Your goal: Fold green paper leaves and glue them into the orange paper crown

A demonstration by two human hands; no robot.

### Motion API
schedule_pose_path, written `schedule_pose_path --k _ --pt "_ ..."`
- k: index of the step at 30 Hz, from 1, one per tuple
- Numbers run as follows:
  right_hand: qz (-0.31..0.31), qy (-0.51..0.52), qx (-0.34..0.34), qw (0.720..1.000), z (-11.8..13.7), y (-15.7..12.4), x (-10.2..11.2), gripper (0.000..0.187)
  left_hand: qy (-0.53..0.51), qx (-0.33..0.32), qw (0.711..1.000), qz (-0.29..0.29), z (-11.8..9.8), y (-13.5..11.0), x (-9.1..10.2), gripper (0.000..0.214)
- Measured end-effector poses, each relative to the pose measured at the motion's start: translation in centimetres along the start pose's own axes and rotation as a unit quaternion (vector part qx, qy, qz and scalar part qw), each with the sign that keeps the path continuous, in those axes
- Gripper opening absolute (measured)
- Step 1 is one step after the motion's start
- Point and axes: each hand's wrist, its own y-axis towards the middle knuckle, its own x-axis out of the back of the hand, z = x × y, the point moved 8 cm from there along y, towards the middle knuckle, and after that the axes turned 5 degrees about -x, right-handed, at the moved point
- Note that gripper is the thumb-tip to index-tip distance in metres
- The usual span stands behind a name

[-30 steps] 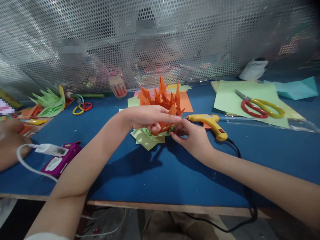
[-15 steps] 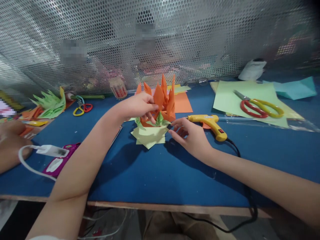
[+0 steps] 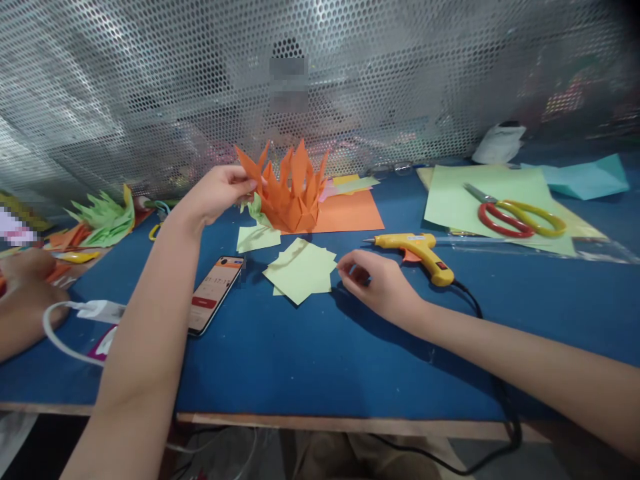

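My left hand pinches one spike of an orange folded paper crown and holds it up over the far middle of the blue table. A small green folded piece hangs at the crown's base. My right hand rests low on the table with its fingers loosely curled, its fingertips close to a stack of pale green paper squares. Nothing shows in that hand. A yellow glue gun lies just beyond it.
A phone lies by my left forearm, a white charger and cable left of it. Red and yellow scissors lie on green sheets at right. Another person's hand is at the left edge. A perforated metal screen closes the back.
My left hand lifted the orange crown off the green squares and carried it up and to the left. My right hand let go of the crown and stayed low by the squares. The phone became visible.
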Motion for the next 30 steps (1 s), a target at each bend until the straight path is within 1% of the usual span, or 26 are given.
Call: schedule_pose_path --k 2,4,6,8,12,14,15,17,19,21,23,27,29,30 --pt "0.004 -0.004 0.002 1.0 0.0 0.0 -0.1 0.024 0.006 0.006 1.0 -0.008 0.7 0.1 0.6 0.01" --pt "0.008 -0.008 0.006 1.0 0.0 -0.1 -0.1 0.024 0.02 0.034 0.999 -0.03 1.7 0.0 1.4 0.008" --pt "0.012 -0.011 0.01 1.0 0.1 -0.1 -0.2 0.024 0.032 0.071 0.995 -0.055 2.9 -0.1 2.0 0.013" --pt "0.014 -0.015 0.015 1.0 0.1 -0.1 -0.2 0.022 0.038 0.093 0.992 -0.073 4.0 0.0 2.4 0.025" --pt "0.015 -0.033 0.025 0.999 0.2 0.0 -0.3 0.011 0.043 0.104 0.989 -0.097 5.5 0.4 2.7 0.068" --pt "0.03 -0.044 0.042 0.998 0.5 -0.1 -0.5 0.017 0.042 0.101 0.989 -0.102 5.9 0.6 2.7 0.083" --pt "0.047 -0.051 0.056 0.996 0.8 -0.1 -0.8 0.024 0.041 0.099 0.989 -0.104 6.0 0.6 2.8 0.088" --pt "0.099 -0.066 0.095 0.988 1.5 -0.3 -1.6 0.04 0.039 0.096 0.989 -0.11 6.2 0.6 3.0 0.092" --pt "0.163 -0.083 0.132 0.974 2.2 -0.7 -2.5 0.053 0.039 0.088 0.99 -0.102 6.3 0.5 3.2 0.09" --pt "0.216 -0.1 0.153 0.959 2.5 -1.1 -3.4 0.056 0.052 0.06 0.993 -0.088 6.1 0.6 3.2 0.081" --pt "0.246 -0.114 0.157 0.95 2.5 -1.3 -3.8 0.056 0.072 0.024 0.993 -0.088 5.6 0.7 3.4 0.075" --pt "0.259 -0.125 0.15 0.946 2.7 -1.6 -3.8 0.056 0.091 -0.022 0.988 -0.121 4.0 0.5 4.2 0.062" --pt "0.252 -0.12 0.15 0.949 2.9 -1.8 -3.6 0.054 0.1 -0.05 0.984 -0.136 2.6 0.3 4.5 0.051" --pt "0.244 -0.116 0.152 0.951 2.9 -1.8 -3.5 0.053 0.106 -0.069 0.978 -0.164 1.7 0.0 4.9 0.046"
